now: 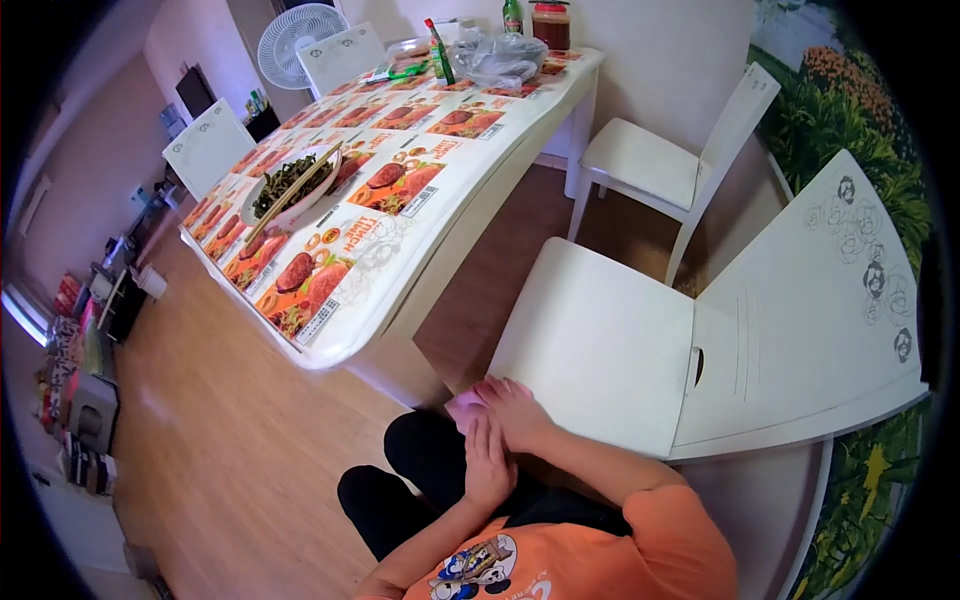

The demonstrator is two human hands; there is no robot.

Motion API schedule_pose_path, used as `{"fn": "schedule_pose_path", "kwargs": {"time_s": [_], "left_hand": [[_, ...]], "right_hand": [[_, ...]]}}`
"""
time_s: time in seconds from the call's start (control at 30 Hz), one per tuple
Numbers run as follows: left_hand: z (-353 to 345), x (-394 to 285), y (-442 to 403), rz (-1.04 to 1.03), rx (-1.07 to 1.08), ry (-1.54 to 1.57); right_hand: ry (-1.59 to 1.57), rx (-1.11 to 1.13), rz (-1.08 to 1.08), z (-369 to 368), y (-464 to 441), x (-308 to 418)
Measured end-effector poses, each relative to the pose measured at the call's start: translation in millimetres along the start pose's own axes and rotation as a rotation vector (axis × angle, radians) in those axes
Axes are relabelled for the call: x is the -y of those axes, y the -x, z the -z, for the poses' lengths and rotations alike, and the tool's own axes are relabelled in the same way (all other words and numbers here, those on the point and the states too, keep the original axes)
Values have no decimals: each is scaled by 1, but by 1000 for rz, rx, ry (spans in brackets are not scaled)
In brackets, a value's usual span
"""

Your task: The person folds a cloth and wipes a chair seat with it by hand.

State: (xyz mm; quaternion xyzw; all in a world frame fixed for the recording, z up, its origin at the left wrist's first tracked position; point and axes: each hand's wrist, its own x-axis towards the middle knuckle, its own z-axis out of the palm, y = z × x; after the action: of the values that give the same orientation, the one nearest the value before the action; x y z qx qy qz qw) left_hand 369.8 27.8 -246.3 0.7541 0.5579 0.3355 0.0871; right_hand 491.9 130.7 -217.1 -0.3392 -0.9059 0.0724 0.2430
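Leaning over dark-trousered legs (400, 490), a person in an orange shirt (600, 560) had both hands together at a pink cloth (462, 410), just beside the near front corner of a white chair (600, 345). The right hand (517, 415) lay over the cloth with its fingers bent forward, though whether it pinched the fabric or only rested on it could not be told. The left hand (489, 465) was just below, its fingers held close together and reaching up against the right hand and the cloth; its grip was also unclear, as the fingertips were partly hidden. Flowers decorated the backrest of the chair, and its seat was near the corner of a table (395, 285) printed with food pictures. On that table, a white plate (308, 203) held dark greens (273, 185), with chopsticks (290, 192) lying across it. Toward the far end were a green bottle (439, 55) with a red cap, a clear plastic bag (500, 60) and a red-lidded jar (551, 27). A second chair (640, 165) stood beyond the first, and a fan (295, 45) stood behind the table.
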Motion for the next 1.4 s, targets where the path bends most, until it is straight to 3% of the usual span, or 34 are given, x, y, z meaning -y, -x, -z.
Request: {"fn": "schedule_pose_path", "kwargs": {"time_s": [0.17, 0.37, 0.6, 0.87, 1.03, 1.23, 1.4], "left_hand": [[-1, 4, 5, 12, 43, -13], [1, 3, 6, 32, 77, -3], [4, -1, 1, -56, 41, 26], [7, -2, -2, -4, 244, -140], [5, -4, -4, -32, 255, -219], [-1, -2, -1, -52, 269, -273], [2, -1, -2, -51, 289, -270]], "right_hand": [[84, 157, -46, 17, -30, -2], [277, 127, 21, -14, -31, -26], [213, 110, 84, 2, -23, -25], [198, 85, -71, -8, -47, -55], [198, 69, -141, -1, -44, -44], [75, 32, -83, 0, -26, -26], [210, 25, 29, 8, -34, -36]]}}
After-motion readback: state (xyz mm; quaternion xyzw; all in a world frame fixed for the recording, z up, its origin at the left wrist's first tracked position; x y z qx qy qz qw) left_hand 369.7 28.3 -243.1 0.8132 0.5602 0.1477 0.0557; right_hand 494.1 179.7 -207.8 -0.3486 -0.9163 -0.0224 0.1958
